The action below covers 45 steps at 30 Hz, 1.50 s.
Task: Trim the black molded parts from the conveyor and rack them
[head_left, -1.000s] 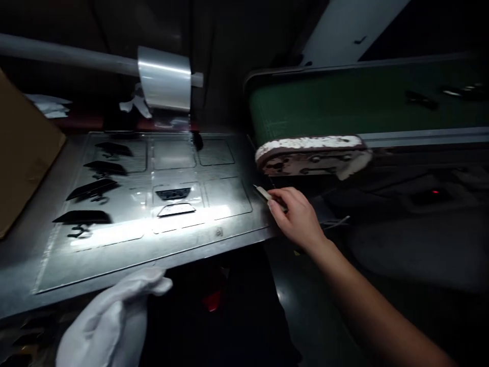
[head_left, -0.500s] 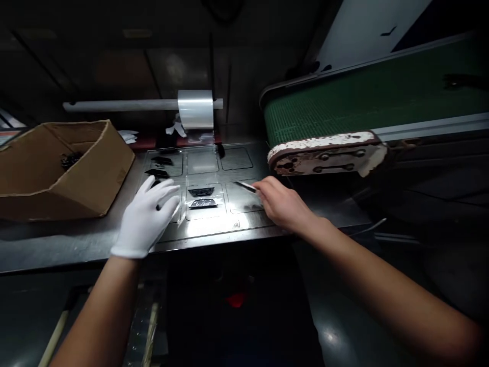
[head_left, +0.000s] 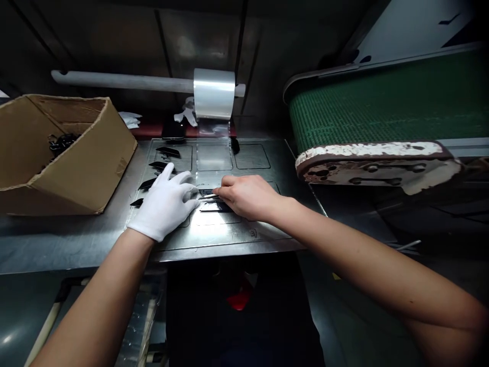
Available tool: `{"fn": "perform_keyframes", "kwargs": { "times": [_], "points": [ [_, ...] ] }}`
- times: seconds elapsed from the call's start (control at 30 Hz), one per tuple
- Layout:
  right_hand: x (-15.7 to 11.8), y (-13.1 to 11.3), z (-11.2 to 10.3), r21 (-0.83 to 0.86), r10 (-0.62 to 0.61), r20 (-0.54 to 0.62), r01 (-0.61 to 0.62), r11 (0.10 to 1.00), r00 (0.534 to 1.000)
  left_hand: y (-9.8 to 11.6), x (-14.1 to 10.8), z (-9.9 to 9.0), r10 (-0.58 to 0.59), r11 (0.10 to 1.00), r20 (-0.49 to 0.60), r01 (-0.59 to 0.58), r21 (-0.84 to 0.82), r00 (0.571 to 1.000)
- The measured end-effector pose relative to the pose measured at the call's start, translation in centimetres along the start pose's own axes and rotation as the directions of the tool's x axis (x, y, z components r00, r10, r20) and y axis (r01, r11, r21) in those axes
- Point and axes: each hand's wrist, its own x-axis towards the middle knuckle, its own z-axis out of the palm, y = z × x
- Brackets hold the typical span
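Black part [head_left: 216, 208]: lies on the counter [head_left: 95, 234], long axis left to right, partly beneath our bare right hand [head_left: 248, 196], which pinches a slim tool [head_left: 209, 197]. Our gloved left hand [head_left: 166, 204]: fingers partly spread, left of the part; we cannot tell whether it grips anything.

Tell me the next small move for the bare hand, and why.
Probably ease the right hand slightly so the slim tool points clear of the left hand: its tip lies very near the gloved fingertips, above the black piece.
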Motion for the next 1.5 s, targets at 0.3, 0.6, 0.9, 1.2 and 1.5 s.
{"fn": "perform_keyframes", "kwargs": {
  "times": [0.3, 0.6, 0.9, 1.2, 1.5],
  "points": [
    [-11.8, 6.8, 2.3, -0.054, 0.243, -0.102, -0.249, 0.967, 0.965, -0.1, 0.3, -0.6, 0.052, 0.996, -0.022, -0.051, 0.067, 0.998],
    [-13.8, 6.4, 8.1, 0.235, 0.439, -0.412, -0.373, 0.898, 0.798, 6.0, 0.2, -0.3, 0.199, 0.955, 0.079, -0.211, 0.209, 0.977],
    [-14.8, 4.8, 7.4, 0.435, 0.48, -0.58, -0.249, 0.866, 0.658, 7.1, -6.9, -0.1, 0.013, 0.997, -0.372, -0.042, -0.07, 0.928],
    [-12.7, -16.5, 8.7, 0.894, 0.023, 0.186, -0.16, -0.418, 0.982, 10.5, -19.6, 5.7, -0.493, 0.824, -0.515, 0.187, -0.535, 0.701],
    [-10.6, -20.6, 19.1, 0.867, -0.26, 0.497, -0.463, 0.184, 0.828, 8.6, -29.8, 13.9, -0.754, -0.228, 0.461, 0.472, -0.852, 0.467]
  ]
}}
